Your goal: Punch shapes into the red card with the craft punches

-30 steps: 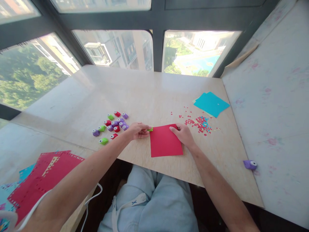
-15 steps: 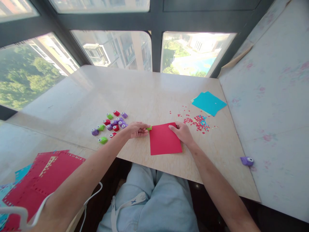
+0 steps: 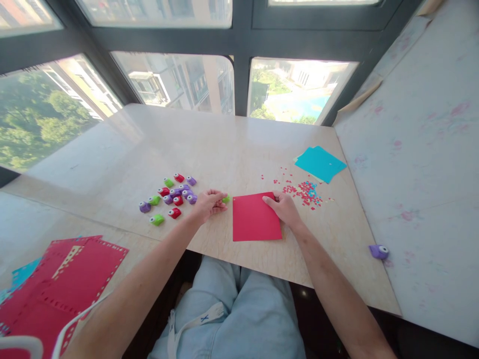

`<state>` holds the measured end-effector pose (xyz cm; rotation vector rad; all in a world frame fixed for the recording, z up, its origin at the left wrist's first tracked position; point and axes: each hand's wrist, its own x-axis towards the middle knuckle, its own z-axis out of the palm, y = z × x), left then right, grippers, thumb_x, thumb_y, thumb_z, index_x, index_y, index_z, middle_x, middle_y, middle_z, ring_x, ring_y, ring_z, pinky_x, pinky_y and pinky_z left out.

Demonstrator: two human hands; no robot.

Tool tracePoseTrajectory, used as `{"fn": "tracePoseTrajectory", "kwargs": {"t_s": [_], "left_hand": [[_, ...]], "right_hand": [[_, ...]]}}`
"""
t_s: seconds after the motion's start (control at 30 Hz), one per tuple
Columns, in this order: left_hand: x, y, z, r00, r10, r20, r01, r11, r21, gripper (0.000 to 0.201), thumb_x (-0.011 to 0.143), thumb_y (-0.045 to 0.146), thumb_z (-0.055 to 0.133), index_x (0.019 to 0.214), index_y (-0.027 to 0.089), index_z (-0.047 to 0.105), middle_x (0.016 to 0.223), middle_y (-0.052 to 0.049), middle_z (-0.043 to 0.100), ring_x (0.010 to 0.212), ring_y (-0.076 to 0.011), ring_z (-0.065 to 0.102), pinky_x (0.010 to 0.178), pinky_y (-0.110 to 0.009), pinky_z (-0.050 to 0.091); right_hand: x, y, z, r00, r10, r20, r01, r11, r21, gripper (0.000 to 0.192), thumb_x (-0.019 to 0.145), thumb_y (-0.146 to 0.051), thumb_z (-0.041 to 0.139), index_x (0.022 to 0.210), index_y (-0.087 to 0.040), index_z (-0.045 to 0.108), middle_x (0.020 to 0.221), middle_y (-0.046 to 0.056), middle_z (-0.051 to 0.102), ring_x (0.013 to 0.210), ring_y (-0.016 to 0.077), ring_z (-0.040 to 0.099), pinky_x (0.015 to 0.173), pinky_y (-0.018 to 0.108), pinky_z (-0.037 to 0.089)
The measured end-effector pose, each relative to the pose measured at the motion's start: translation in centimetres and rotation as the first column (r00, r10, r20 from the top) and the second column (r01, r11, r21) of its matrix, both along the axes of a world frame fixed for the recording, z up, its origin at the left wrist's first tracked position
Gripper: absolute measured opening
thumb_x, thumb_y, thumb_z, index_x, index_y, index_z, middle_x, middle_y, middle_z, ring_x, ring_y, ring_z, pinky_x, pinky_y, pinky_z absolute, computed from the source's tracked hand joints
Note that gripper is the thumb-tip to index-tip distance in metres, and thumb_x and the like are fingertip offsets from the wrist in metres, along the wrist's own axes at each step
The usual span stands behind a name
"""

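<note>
A square sheet of red paper [image 3: 256,219] lies in front of me, with a tiny hole near its upper left corner. My right hand [image 3: 283,208] pinches the sheet at its upper right edge, thumb on top. Just left of the paper, my left hand [image 3: 212,203] grips a small green craft punch [image 3: 226,198], partly hidden by the fingers and apart from the sheet. Beyond the right hand lies a scatter of tiny red and blue paper cut-outs [image 3: 306,192].
Several red, green and purple craft punches [image 3: 174,192] cluster at left. Blue paper sheets [image 3: 321,163] lie at the back right. One purple punch [image 3: 378,252] sits by the wall. Punched red sheets [image 3: 86,269] and a white cable [image 3: 71,324] are at lower left.
My left hand has drawn the green punch leftward off the paper's upper left corner, where a small hole now shows. The right hand keeps its hold on the sheet.
</note>
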<state>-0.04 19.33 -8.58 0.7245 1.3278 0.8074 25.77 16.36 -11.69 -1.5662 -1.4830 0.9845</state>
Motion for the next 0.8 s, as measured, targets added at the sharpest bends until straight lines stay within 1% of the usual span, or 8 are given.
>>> {"fn": "tracePoseTrajectory", "kwargs": {"t_s": [0.13, 0.23, 0.3, 0.37, 0.47, 0.6, 0.7, 0.8], "left_hand": [[0.8, -1.4, -0.8, 0.982, -0.043, -0.182, 0.086, 0.968, 0.235, 0.056, 0.069, 0.033, 0.078, 0.117, 0.019, 0.052, 0.054, 0.007, 0.055, 0.046, -0.0141, 0.059, 0.048, -0.024, 0.053], [1.4, -1.8, -1.4, 0.946, -0.028, -0.323, 0.137, 0.938, 0.319, 0.041, 0.072, 0.031, 0.073, 0.108, 0.019, 0.059, 0.048, 0.008, 0.048, 0.039, -0.0122, 0.054, 0.039, -0.018, 0.042], [1.6, -1.8, -1.6, 0.920, 0.018, -0.391, 0.124, 0.934, 0.335, 0.031, 0.074, 0.032, 0.069, 0.101, 0.019, 0.062, 0.047, 0.008, 0.047, 0.034, -0.0107, 0.050, 0.034, -0.017, 0.035], [1.6, -1.7, -1.6, 0.912, 0.056, -0.407, 0.095, 0.935, 0.342, 0.030, 0.076, 0.036, 0.067, 0.100, 0.018, 0.061, 0.047, 0.008, 0.047, 0.033, -0.0099, 0.046, 0.032, -0.017, 0.032], [1.2, -1.7, -1.6, 0.949, 0.085, -0.303, 0.027, 0.938, 0.347, 0.035, 0.078, 0.044, 0.066, 0.100, 0.018, 0.059, 0.049, 0.009, 0.045, 0.034, -0.0082, 0.042, 0.032, -0.017, 0.035], [-0.3, -2.3, -1.3, 0.992, 0.125, 0.017, -0.123, 0.933, 0.338, 0.038, 0.073, 0.048, 0.073, 0.087, 0.019, 0.052, 0.053, 0.010, 0.043, 0.036, -0.0044, 0.034, 0.032, -0.015, 0.034], [-1.4, -2.9, -1.0, 0.961, 0.155, 0.230, -0.222, 0.927, 0.301, 0.043, 0.070, 0.047, 0.078, 0.079, 0.020, 0.045, 0.055, 0.010, 0.040, 0.037, -0.0025, 0.031, 0.030, -0.013, 0.028], [-1.7, -3.3, -0.9, 0.926, 0.197, 0.321, -0.289, 0.919, 0.268, 0.047, 0.068, 0.046, 0.080, 0.078, 0.021, 0.042, 0.055, 0.011, 0.038, 0.038, -0.0018, 0.031, 0.030, -0.012, 0.026]], "right_hand": [[0.1, 0.0, 0.1, 1.000, -0.014, 0.028, 0.014, 1.000, 0.007, 0.032, 0.080, -0.046, 0.057, 0.075, -0.015, 0.063, 0.070, 0.005, 0.064, 0.064, 0.0178, 0.058, 0.052, 0.025, 0.040], [0.1, -0.2, 0.3, 0.999, -0.012, 0.034, 0.011, 1.000, 0.018, 0.033, 0.080, -0.047, 0.058, 0.073, -0.016, 0.061, 0.068, 0.004, 0.063, 0.062, 0.0172, 0.057, 0.052, 0.025, 0.040], [0.1, -0.3, 0.4, 1.000, -0.013, 0.027, 0.013, 1.000, 0.021, 0.034, 0.080, -0.048, 0.058, 0.074, -0.015, 0.062, 0.069, 0.005, 0.064, 0.064, 0.0178, 0.058, 0.053, 0.025, 0.041], [0.2, -0.4, 0.3, 1.000, -0.017, 0.016, 0.016, 1.000, 0.015, 0.034, 0.080, -0.049, 0.058, 0.077, -0.015, 0.064, 0.071, 0.005, 0.065, 0.066, 0.0187, 0.059, 0.054, 0.026, 0.042], [0.3, -0.5, 0.3, 1.000, -0.015, 0.001, 0.015, 1.000, 0.006, 0.035, 0.081, -0.048, 0.058, 0.078, -0.014, 0.064, 0.073, 0.006, 0.066, 0.067, 0.0192, 0.060, 0.055, 0.026, 0.043], [0.3, -0.4, 0.2, 0.999, -0.029, 0.027, 0.029, 0.999, 0.014, 0.035, 0.080, -0.049, 0.058, 0.071, -0.016, 0.059, 0.069, 0.005, 0.062, 0.064, 0.0179, 0.057, 0.053, 0.026, 0.040], [0.2, -0.4, 0.2, 1.000, -0.026, 0.013, 0.026, 1.000, 0.008, 0.034, 0.081, -0.049, 0.058, 0.071, -0.016, 0.058, 0.069, 0.005, 0.063, 0.064, 0.0180, 0.057, 0.053, 0.025, 0.041], [0.0, -0.4, 0.2, 1.000, -0.024, -0.003, 0.024, 1.000, -0.007, 0.034, 0.081, -0.049, 0.058, 0.075, -0.016, 0.061, 0.071, 0.006, 0.065, 0.066, 0.0193, 0.059, 0.054, 0.026, 0.043]]}}
